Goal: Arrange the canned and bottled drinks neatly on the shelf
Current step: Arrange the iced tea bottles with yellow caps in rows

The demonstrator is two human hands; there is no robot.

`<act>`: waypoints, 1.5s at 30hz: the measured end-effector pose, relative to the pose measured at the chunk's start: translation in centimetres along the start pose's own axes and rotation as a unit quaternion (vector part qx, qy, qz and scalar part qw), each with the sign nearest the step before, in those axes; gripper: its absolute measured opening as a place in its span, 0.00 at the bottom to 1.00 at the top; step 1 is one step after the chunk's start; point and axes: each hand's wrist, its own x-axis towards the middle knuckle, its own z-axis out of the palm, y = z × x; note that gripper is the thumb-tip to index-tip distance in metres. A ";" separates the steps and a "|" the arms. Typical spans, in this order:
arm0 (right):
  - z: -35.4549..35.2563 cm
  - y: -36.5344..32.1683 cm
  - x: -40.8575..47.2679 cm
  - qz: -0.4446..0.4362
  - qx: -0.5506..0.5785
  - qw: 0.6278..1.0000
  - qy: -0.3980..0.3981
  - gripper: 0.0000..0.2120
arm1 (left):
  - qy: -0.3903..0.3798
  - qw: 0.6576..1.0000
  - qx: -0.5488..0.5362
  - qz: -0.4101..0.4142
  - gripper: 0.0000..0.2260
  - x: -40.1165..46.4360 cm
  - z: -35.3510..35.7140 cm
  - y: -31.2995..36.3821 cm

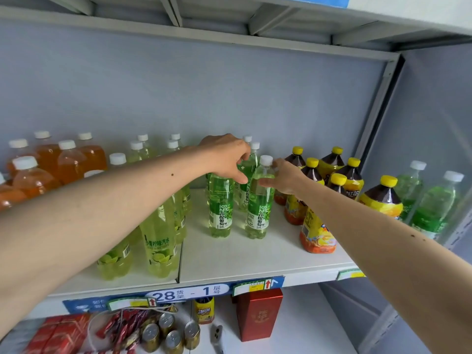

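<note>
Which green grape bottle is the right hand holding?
The front right green grape bottle, white cap exposed: the right hand pinches its shoulder. The left hand covers the top of the front left one; the others stand behind.

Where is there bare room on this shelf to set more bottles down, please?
Bare shelf lies before the green grape bottles, between the lime bottles and iced tea bottles. The orange bottles at far left stand crowded.
</note>
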 end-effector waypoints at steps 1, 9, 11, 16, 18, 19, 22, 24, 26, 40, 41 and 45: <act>-0.3 0.3 -0.3 0.002 -0.002 1.000 0.001 0.36 | 0.000 1.000 0.001 0.002 0.27 0.0 0.1 0.3; -3.5 4.0 -5.5 0.011 0.059 0.995 0.077 0.28 | 0.003 0.999 -0.023 0.044 0.26 0.0 2.0 4.3; -4.0 5.5 -7.0 0.019 0.089 0.989 0.114 0.24 | -0.007 0.997 -0.042 0.058 0.25 0.5 3.2 5.7; -4.7 10.7 -9.8 0.043 0.099 0.977 0.183 0.22 | -0.038 0.993 -0.068 0.090 0.26 2.0 6.9 9.6; -4.9 12.8 -10.1 0.057 0.088 0.977 0.186 0.26 | -0.043 0.992 -0.076 0.093 0.28 2.7 8.2 11.0; -5.1 13.7 -10.2 0.062 0.082 0.978 0.182 0.28 | -0.045 0.991 -0.084 0.092 0.29 3.1 9.0 11.7; -5.3 15.7 -10.0 0.059 0.074 0.983 0.160 0.36 | -0.046 0.990 -0.106 0.082 0.32 4.0 11.6 13.5; -5.3 16.7 -9.5 0.047 0.072 0.987 0.134 0.39 | -0.054 0.988 -0.132 0.057 0.34 4.6 13.5 14.7; -5.3 17.4 -8.9 0.029 0.057 0.992 0.108 0.41 | -0.062 0.986 -0.151 0.024 0.36 5.1 15.1 15.6; -4.1 19.4 -5.1 -0.073 0.107 0.991 0.022 0.36 | -0.021 0.903 -0.412 -0.122 0.57 7.2 23.3 18.1; -4.1 19.5 -5.0 -0.074 0.116 0.990 0.023 0.35 | -0.016 0.899 -0.418 -0.129 0.56 7.2 23.4 18.1; -3.9 19.7 -4.7 -0.075 0.151 0.985 0.042 0.33 | 0.003 0.900 -0.412 -0.140 0.50 7.5 23.1 18.2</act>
